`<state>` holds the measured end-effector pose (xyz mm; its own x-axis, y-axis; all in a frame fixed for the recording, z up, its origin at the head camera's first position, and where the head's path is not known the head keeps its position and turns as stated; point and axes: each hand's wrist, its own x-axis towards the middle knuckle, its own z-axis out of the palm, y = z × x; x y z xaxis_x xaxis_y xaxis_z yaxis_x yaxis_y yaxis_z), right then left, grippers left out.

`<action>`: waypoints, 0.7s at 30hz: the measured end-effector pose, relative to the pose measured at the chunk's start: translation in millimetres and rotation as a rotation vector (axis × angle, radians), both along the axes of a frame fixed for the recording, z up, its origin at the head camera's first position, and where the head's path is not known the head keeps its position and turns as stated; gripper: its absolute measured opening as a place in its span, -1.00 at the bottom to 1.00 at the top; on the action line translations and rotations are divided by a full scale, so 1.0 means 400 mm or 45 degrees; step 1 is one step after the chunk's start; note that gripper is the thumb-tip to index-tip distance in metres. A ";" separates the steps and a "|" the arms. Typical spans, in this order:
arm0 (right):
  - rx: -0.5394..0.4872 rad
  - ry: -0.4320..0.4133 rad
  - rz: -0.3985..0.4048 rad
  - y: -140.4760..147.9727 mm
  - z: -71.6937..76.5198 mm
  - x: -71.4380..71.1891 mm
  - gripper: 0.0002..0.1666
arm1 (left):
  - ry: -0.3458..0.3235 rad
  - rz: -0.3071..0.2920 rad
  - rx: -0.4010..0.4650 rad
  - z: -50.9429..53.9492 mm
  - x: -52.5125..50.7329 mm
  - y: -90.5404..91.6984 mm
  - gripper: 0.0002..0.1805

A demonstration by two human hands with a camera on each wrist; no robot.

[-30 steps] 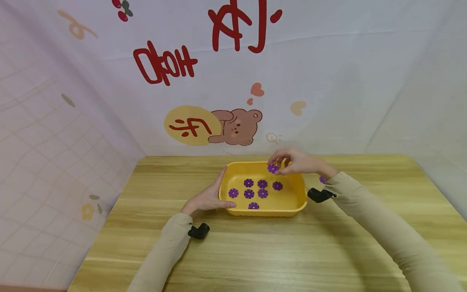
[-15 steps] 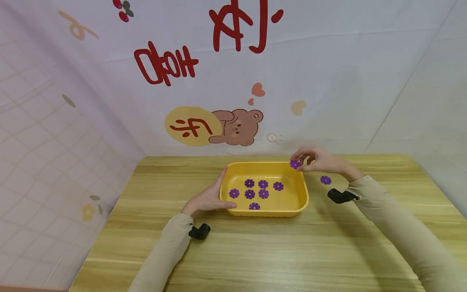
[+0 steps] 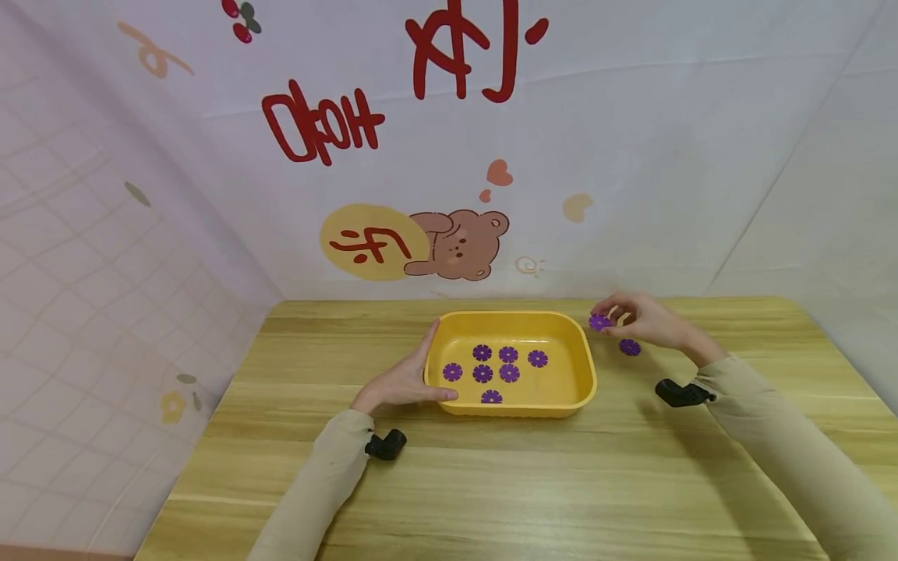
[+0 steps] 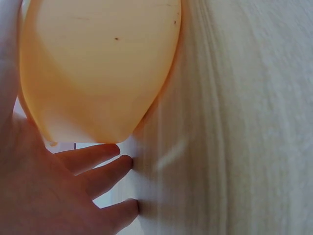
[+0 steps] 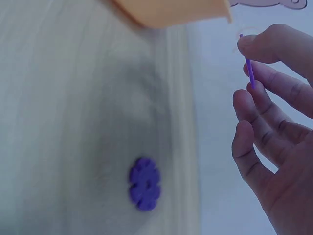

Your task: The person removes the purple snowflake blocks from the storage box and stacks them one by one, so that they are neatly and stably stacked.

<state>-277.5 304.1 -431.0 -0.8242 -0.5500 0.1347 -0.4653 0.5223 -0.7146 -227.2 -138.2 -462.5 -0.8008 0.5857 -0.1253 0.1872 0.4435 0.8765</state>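
In the head view, my left hand rests at the left end of a yellow plastic basin. Its thumb lies along the front rim, and its straight fingers reach along the left side. The left wrist view has those fingers spread beside the basin's outer wall. Beyond the right rim, my right hand pinches a purple snowflake disc between thumb and fingers. The right wrist view catches that disc edge-on. Another snowflake disc lies flat on the table below the hand.
Several purple discs lie spread on the basin floor. The basin stands on a wood-grain table. A white cloth backdrop with printed figures hangs behind the table's far edge.
My right hand has carried its disc from above the basin's back rim to the right, past the basin, uncovering the disc on the table. The left hand stays at the basin.
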 end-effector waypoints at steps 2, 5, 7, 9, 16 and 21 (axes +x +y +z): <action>0.004 -0.001 -0.026 0.013 -0.013 0.004 -0.63 | -0.003 0.007 -0.007 -0.001 0.002 0.000 0.38; -0.010 0.004 -0.041 0.029 -0.031 0.008 -0.63 | -0.004 0.005 -0.004 -0.005 0.004 -0.001 0.37; -0.014 -0.009 -0.057 0.040 -0.040 0.011 -0.63 | -0.003 -0.005 0.011 -0.007 0.005 -0.002 0.36; -0.015 -0.022 -0.070 0.051 -0.049 0.014 -0.62 | 0.000 -0.013 0.026 -0.010 0.004 -0.004 0.36; -0.025 0.000 -0.101 0.084 -0.077 0.023 -0.64 | 0.001 -0.012 0.010 -0.009 0.000 -0.004 0.37; -0.024 0.049 -0.112 0.101 -0.094 0.026 -0.64 | 0.013 0.003 -0.027 -0.001 -0.001 0.000 0.38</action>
